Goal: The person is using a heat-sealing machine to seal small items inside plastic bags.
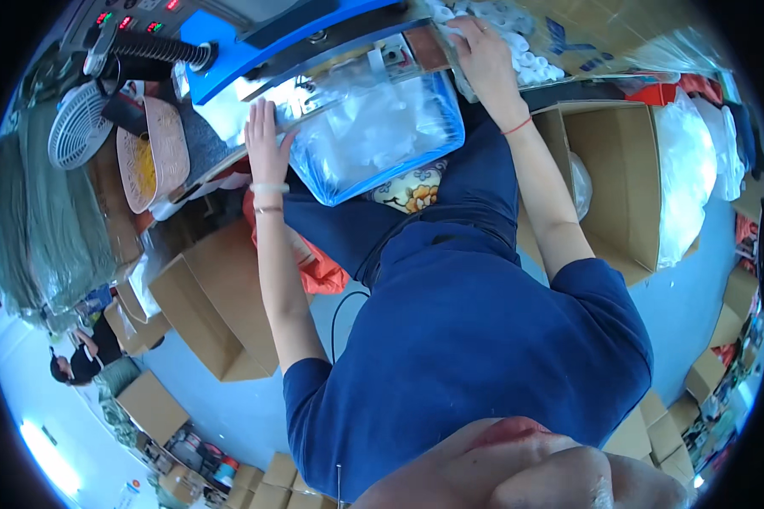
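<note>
My left hand (266, 142) lies with fingers stretched at the left end of the bright work plate (239, 114), in front of a blue machine (229, 55). My right hand (489, 72) reaches to the near left edge of a heap of small white ring-like parts (526, 64). Its fingers are bent together at the tips; what they hold is too small to name. Between my arms, above my thighs, sits a blue-rimmed tub (460, 127) with clear film and translucent plastic pieces inside.
Open cardboard boxes stand to my right (611, 170) and left (212, 297). A pink basket (154, 148) with yellow bits and a white colander (78, 125) are at left. Clear bags (686, 178) hang over the right box. Another person (85, 356) is far left.
</note>
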`<state>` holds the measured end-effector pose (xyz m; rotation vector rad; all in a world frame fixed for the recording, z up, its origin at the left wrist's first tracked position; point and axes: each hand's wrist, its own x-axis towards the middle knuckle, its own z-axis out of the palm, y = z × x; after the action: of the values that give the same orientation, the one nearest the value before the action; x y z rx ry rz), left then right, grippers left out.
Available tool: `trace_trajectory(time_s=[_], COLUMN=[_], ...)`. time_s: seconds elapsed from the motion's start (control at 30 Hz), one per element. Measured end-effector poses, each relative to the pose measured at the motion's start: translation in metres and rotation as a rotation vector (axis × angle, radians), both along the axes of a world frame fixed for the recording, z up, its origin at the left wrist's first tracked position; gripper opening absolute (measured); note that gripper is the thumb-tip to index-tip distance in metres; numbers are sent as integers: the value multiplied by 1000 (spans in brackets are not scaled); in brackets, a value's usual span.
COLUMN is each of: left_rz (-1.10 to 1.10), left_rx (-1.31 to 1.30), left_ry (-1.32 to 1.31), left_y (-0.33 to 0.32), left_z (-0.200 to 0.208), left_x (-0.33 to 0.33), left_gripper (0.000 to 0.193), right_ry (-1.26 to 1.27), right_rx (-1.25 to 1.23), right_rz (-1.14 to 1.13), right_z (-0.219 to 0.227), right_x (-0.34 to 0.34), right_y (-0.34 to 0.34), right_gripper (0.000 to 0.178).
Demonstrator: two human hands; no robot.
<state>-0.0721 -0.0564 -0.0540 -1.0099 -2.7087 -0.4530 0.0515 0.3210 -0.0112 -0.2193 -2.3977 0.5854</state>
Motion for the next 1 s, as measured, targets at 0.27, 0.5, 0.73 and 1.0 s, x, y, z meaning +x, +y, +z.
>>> trace_trajectory(time_s=[0.27,0.5,0.73,1.0], left_rz=[241,154,48,-61], left_rx=[500,662,652,1118], left_ry=[-145,-705,-927,-1748], left_y=[-6,36,42,72], left_z=[36,85,87,40], left_x=[52,93,92,59], left_gripper=[22,20,22,24], right_ry=[-80,61,-210,-385], right_rx=[-461,-536,-135,-253], right_rz=[298,555,703,400], right_z=[52,89,98,78], right_x=[41,32,17,-6], right_y=[-59,-106,-97,-63], right_gripper=[21,24,25,30])
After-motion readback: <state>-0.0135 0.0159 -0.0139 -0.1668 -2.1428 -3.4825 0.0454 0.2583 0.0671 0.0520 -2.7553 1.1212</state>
